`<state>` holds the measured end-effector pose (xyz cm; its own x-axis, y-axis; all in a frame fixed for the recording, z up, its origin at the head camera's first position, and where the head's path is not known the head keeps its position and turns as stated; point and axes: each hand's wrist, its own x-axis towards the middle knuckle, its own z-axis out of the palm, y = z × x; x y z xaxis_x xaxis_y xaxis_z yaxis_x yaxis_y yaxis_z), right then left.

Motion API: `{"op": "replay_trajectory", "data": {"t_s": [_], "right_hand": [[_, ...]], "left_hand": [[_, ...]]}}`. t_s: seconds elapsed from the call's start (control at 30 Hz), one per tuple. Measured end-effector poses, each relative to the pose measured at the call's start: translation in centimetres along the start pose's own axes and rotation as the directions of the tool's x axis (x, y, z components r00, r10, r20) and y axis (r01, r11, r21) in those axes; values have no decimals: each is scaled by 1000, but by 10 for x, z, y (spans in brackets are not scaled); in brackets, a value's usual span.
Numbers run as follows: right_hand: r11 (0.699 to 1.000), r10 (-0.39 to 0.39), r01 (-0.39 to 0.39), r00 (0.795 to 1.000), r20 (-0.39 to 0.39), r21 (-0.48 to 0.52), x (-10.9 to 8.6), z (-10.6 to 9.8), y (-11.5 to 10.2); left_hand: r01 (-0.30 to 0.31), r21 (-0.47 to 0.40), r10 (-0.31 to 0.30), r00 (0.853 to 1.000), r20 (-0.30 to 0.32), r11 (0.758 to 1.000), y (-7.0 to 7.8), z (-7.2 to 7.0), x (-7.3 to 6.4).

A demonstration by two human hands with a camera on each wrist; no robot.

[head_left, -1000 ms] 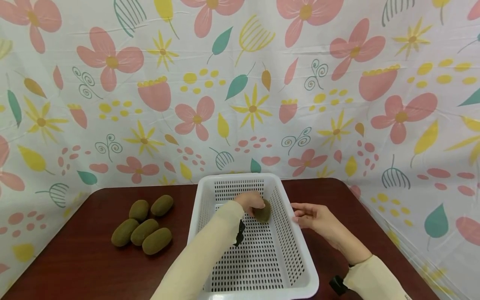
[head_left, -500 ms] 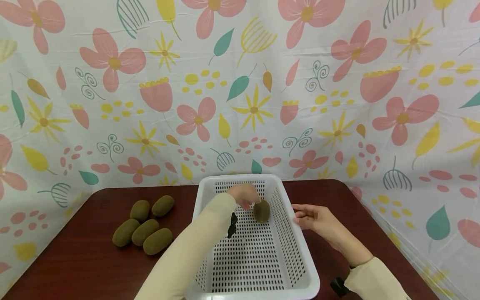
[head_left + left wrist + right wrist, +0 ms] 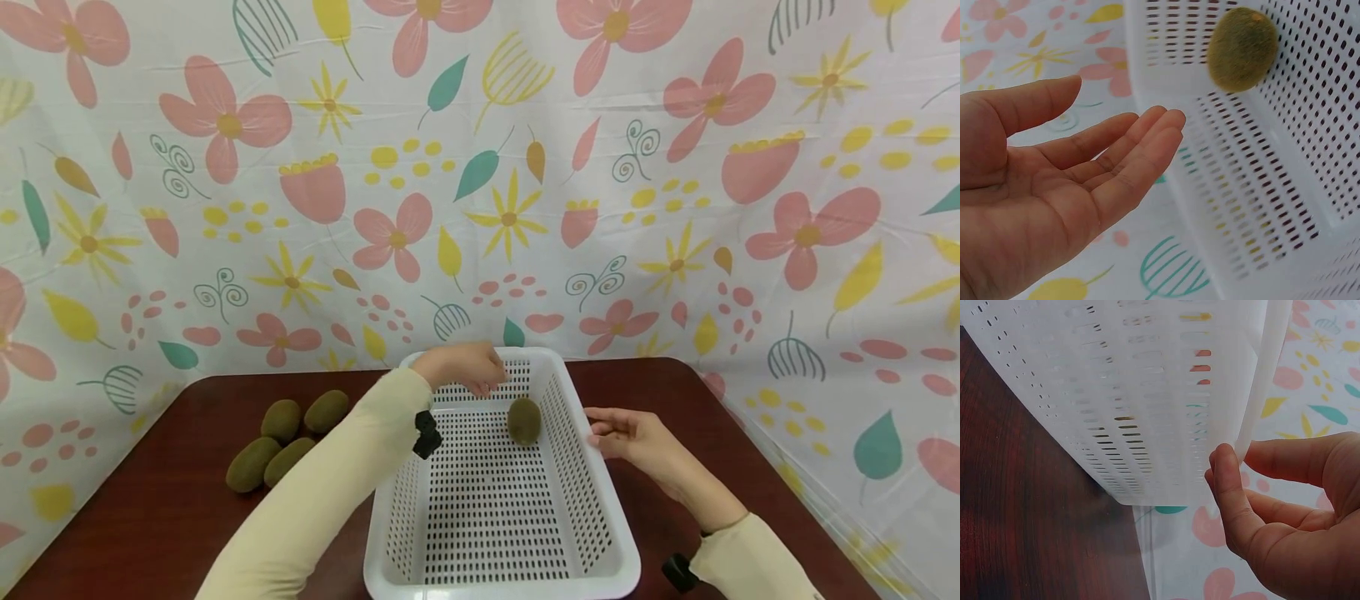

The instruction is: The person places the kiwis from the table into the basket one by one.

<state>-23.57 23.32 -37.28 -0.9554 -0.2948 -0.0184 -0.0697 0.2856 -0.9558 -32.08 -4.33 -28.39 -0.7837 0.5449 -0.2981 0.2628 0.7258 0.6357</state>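
Kiwi [image 3: 523,421] sits in basket [image 3: 592,500], just below the empty, relaxed left hand [image 3: 459,367]; right hand [image 3: 637,440] touches the rim, fingers loose.

A white perforated plastic basket [image 3: 480,508] sits on a dark red-brown wooden table [image 3: 150,533]; one fuzzy brown-green oval kiwi [image 3: 523,421] lies at its far right; the left hand [image 3: 459,367] hovers empty over the far rim; the right hand [image 3: 636,440] touches the right rim; four more kiwis [image 3: 281,437] lie left.
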Motion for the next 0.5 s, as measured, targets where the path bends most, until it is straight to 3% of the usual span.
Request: {"op": "replay_trajectory", "data": {"t_s": [0.2, 0.5], "right_hand": [[1000, -1, 1, 1000, -8, -1, 0, 1, 2], [1000, -5, 5, 1000, -18, -4, 0, 0, 4]], "left_hand": [[-15, -76, 15, 1000, -11, 997, -10, -18, -23], [-3, -180, -15, 995, -96, 984, -37, -51, -53]]}}
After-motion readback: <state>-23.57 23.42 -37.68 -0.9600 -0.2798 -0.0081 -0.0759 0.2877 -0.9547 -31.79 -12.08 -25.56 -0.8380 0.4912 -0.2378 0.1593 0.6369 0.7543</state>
